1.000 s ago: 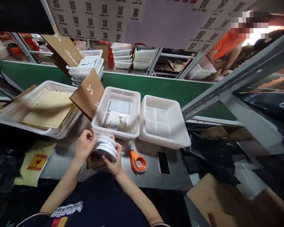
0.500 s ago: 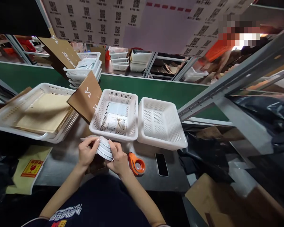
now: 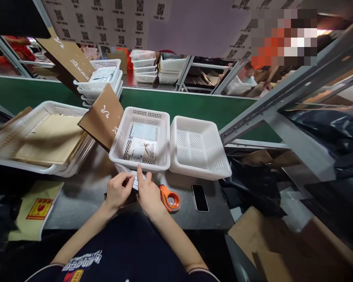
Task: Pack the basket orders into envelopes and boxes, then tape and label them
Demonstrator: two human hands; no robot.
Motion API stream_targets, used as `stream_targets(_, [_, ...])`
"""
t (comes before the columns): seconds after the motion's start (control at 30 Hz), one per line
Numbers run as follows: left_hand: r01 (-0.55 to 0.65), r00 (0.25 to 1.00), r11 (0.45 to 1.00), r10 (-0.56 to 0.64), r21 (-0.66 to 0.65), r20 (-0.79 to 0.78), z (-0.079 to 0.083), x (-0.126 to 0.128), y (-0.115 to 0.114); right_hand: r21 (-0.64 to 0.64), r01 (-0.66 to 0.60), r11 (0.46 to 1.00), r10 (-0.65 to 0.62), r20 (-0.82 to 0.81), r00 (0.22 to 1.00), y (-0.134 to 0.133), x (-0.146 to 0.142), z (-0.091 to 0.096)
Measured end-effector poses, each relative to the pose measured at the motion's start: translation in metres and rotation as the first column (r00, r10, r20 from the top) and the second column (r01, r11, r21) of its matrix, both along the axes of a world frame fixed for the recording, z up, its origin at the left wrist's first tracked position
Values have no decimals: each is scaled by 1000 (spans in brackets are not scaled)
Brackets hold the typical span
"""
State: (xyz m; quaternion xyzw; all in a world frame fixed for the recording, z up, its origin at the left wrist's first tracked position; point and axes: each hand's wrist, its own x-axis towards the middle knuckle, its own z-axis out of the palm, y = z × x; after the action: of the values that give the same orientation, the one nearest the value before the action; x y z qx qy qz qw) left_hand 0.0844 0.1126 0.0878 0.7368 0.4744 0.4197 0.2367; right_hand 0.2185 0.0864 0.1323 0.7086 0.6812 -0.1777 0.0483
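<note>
White folded papers or labels [image 3: 135,181] sit between my two hands, just in front of the perforated white basket [image 3: 139,166]. My left hand [image 3: 120,190] is closed, its thumb and fingertips pinching the left side of the papers. My right hand [image 3: 149,194] grips the other side, with the index finger stretched along them toward the basket rim. My fingers cover much of the papers. Inside that basket lie a pale blue packet [image 3: 144,132] and a clear printed packet [image 3: 136,150] with a small beige item.
To the right are another white basket [image 3: 201,171], an orange tape dispenser [image 3: 165,193] and a phone [image 3: 200,198]. Brown envelopes [image 3: 47,141] fill a tray at left, beside a leaning cardboard piece [image 3: 98,121]. A metal post [image 3: 253,113] slants across the right.
The papers, fanned and plainly visible before, are now mostly covered by my hands. My right hand has shifted right and straightened its index finger. The whole view has shifted slightly.
</note>
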Motion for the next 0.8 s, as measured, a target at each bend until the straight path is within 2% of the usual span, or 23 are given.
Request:
stream_targets(0.1, [88,995,996,-89,-34,-47,6,11,0,53,-18,998,18,-6,1000,-3,11,-7])
stream_targets(0.17, [114,992,988,-120,-103,-48,12,16,2,116,-19,993,30,-87,996,-8,24,-16])
stream_targets(0.27, [80,996,972,-70,-222,51,23,16,8,271,42,962,32,-264,964,-19,50,-36])
stream_targets(0.37, [58,986,963,-14,-265,165,29,8,15,438,127,890,64,-394,917,-26,69,-57])
stream_targets(0.4, [56,983,961,-5,-271,183,29,6,17,461,153,874,82,-450,889,-27,72,-64])
stream_targets(0.47, [60,978,952,5,-301,208,25,2,21,442,185,878,115,-570,813,-24,73,-76])
stream_targets(0.57, [103,954,915,20,-390,298,17,-4,25,402,107,909,199,-645,738,-14,67,-90])
stream_targets(0.67, [86,932,911,69,-403,356,12,-18,27,458,75,886,277,-652,706,0,61,-89])
stream_targets(0.8, [-62,931,970,141,-235,336,6,-54,25,547,179,818,377,-745,550,16,52,-58])
